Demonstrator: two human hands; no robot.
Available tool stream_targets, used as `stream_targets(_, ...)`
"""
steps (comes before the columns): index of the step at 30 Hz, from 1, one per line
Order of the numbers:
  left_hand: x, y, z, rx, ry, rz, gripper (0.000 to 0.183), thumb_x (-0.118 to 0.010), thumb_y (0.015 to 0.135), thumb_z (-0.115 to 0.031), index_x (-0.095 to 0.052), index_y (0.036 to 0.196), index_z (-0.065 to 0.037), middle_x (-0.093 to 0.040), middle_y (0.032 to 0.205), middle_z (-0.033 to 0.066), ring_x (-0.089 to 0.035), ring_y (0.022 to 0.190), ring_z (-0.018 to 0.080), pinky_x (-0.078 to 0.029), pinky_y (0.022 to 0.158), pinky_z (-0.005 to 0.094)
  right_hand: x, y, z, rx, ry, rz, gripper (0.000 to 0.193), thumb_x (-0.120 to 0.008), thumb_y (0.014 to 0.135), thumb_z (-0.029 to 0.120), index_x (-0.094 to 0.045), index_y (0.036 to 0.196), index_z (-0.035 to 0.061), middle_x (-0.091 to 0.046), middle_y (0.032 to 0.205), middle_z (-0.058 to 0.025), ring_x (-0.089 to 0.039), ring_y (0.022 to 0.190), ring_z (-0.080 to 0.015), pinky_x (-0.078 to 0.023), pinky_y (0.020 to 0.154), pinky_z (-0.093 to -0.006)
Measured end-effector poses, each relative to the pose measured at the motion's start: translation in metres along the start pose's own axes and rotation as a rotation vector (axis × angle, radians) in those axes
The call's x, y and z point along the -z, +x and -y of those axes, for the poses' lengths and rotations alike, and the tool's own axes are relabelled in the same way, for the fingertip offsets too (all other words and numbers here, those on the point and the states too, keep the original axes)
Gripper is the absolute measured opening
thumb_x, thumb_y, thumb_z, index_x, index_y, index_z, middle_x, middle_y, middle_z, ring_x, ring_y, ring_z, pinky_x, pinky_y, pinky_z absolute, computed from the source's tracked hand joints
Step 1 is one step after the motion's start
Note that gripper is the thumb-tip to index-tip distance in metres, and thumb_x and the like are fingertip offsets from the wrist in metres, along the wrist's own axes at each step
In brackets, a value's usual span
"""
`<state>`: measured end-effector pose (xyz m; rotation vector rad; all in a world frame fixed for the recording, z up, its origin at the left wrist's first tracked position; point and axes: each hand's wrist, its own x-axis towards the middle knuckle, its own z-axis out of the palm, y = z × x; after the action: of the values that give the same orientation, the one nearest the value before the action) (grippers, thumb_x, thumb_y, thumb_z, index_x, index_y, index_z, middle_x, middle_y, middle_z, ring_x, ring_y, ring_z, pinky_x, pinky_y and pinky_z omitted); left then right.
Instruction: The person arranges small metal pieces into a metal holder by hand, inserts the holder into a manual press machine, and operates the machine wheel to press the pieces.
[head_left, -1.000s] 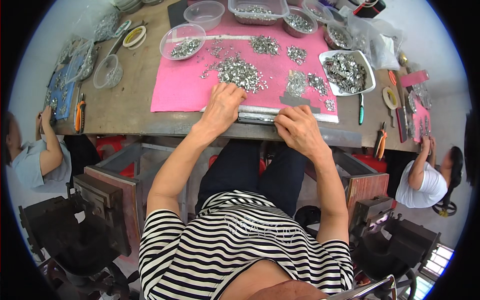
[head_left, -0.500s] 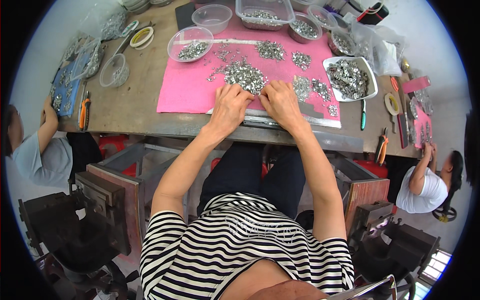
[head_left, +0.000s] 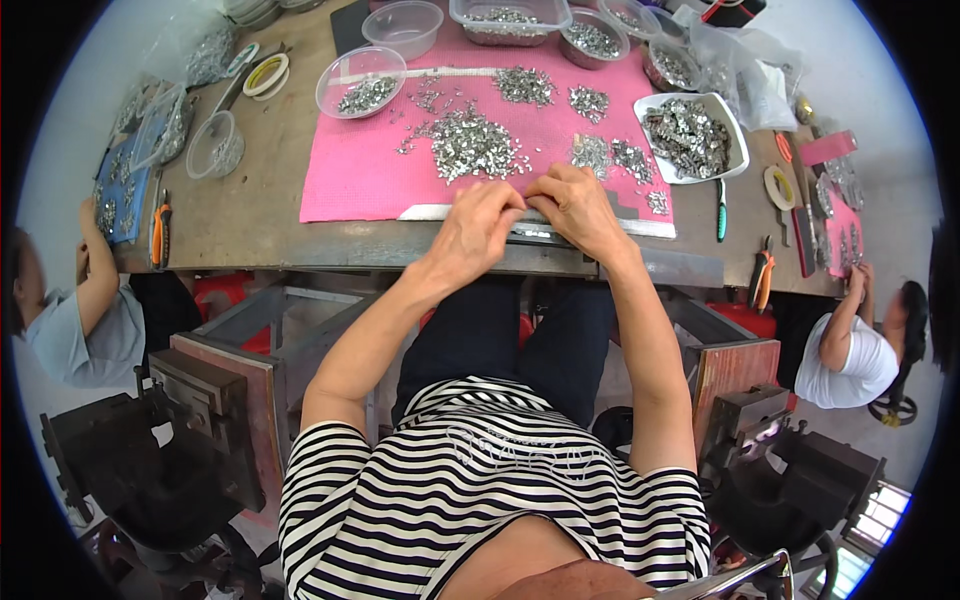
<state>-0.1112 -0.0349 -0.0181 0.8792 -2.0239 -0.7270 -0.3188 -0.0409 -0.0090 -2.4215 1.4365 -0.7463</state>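
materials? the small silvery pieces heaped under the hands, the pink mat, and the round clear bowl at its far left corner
Small silvery pieces: likely metal, bright finish; they glint and look stamped.
Pink mat: soft sheet, perhaps foam or rubber; matte, with a pale edge showing at the near side.
Round clear bowl: probably thin plastic; see-through, with a glossy rim.
Both hands, left hand and right hand, rest at the mat's near edge.

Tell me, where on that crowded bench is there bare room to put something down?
Bare wood lies left of the pink mat, between it and the small clear cup. The mat's near-left corner is also bare, beside the left hand. It is crowded around the metal pieces mid-mat and the white tray.
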Motion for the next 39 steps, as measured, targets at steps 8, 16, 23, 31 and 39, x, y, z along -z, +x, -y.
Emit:
stream_targets(8, -0.033, -0.007, -0.015, -0.111, 0.002, -0.049, 0.008, -0.067, 0.088, -0.002, -0.064, 0.096, -0.002, -0.06, 0.088, 0.0109, -0.057, 0.084, 0.0303, -0.044, 0.079, 0.041, 0.016, -0.023, 0.009, -0.247, 0.303, -0.131, 0.006, -0.066, 0.089, 0.003, -0.065, 0.092, -0.002, -0.069, 0.085, -0.0158, -0.069, 0.076, -0.0333, -0.053, 0.069, -0.0402)
stream_targets(16, -0.036, -0.007, -0.013, -0.121, 0.002, -0.067, 0.01, -0.069, 0.084, 0.001, -0.064, 0.092, -0.001, -0.058, 0.091, 0.0115, -0.055, 0.087, 0.0319, -0.045, 0.078, 0.0424, 0.004, -0.069, 0.025, -0.212, 0.393, -0.263, 0.012, -0.071, 0.086, -0.002, -0.062, 0.095, -0.0009, -0.066, 0.098, -0.0132, -0.065, 0.09, -0.029, -0.051, 0.081, -0.0373)
stream_targets(23, -0.035, -0.007, -0.012, -0.104, 0.0, -0.045, 0.011, -0.071, 0.085, 0.0, -0.066, 0.095, 0.001, -0.062, 0.094, 0.0119, -0.057, 0.088, 0.0303, -0.046, 0.078, 0.0403, -0.007, -0.068, 0.025, -0.102, 0.139, -0.354, 0.014, -0.072, 0.084, -0.002, -0.062, 0.093, 0.0029, -0.065, 0.095, -0.0105, -0.062, 0.09, -0.0309, -0.045, 0.083, -0.0394)
stream_targets(31, -0.036, -0.009, -0.014, -0.101, 0.024, -0.051, 0.01, -0.072, 0.085, -0.002, -0.067, 0.094, 0.0, -0.061, 0.094, 0.0109, -0.057, 0.087, 0.0302, -0.046, 0.077, 0.0401, 0.006, -0.072, 0.022, -0.055, 0.107, -0.344, 0.013, -0.074, 0.083, -0.001, -0.07, 0.095, 0.0025, -0.071, 0.095, -0.0094, -0.066, 0.089, -0.0275, -0.047, 0.082, -0.0378)
stream_targets(39, -0.037, -0.008, -0.016, -0.144, 0.022, -0.07, 0.009, -0.069, 0.085, 0.001, -0.064, 0.092, -0.001, -0.055, 0.089, 0.0112, -0.054, 0.084, 0.0308, -0.046, 0.075, 0.0416, 0.013, -0.058, -0.026, -0.245, -0.083, -0.421, 0.008, -0.072, 0.085, 0.006, -0.071, 0.094, 0.0056, -0.062, 0.087, -0.0087, -0.06, 0.086, -0.0291, -0.042, 0.08, -0.0407)
